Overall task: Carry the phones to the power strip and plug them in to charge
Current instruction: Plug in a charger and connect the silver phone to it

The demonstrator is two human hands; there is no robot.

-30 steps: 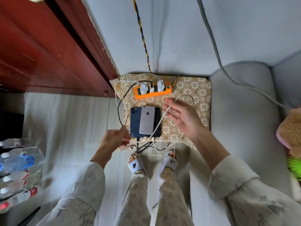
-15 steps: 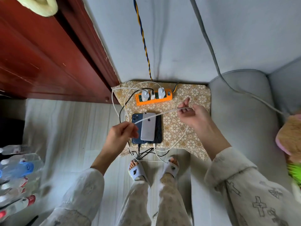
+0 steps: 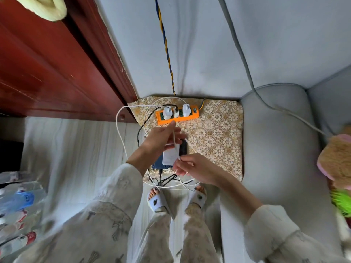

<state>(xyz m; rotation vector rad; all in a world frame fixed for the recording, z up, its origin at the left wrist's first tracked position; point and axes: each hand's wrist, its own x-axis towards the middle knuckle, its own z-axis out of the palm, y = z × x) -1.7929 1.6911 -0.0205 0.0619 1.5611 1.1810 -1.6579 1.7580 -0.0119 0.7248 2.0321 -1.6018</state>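
An orange power strip [image 3: 177, 118] with three white chargers plugged in lies on a floral-patterned cushion [image 3: 214, 133]. A silver phone [image 3: 169, 157] is lifted above a dark blue phone [image 3: 156, 165] and a black phone [image 3: 183, 149] that lie on the cushion. My left hand [image 3: 158, 143] holds the silver phone's upper part together with a white cable [image 3: 119, 133]. My right hand [image 3: 191, 167] pinches the white cable end at the silver phone's lower edge. Whether the plug is seated cannot be seen.
A red wooden cabinet [image 3: 47, 63] stands at the left. Grey sofa cushions [image 3: 275, 149] lie to the right, with a plush toy [image 3: 336, 158] at the far right. Water bottles [image 3: 17, 209] lie on the floor at the left. Black and white cables tangle near my slippered feet [image 3: 157, 200].
My left hand moved up and right onto the silver phone and lifted it. My right hand came down and left from the cushion's middle with the cable end to the phone's lower edge.
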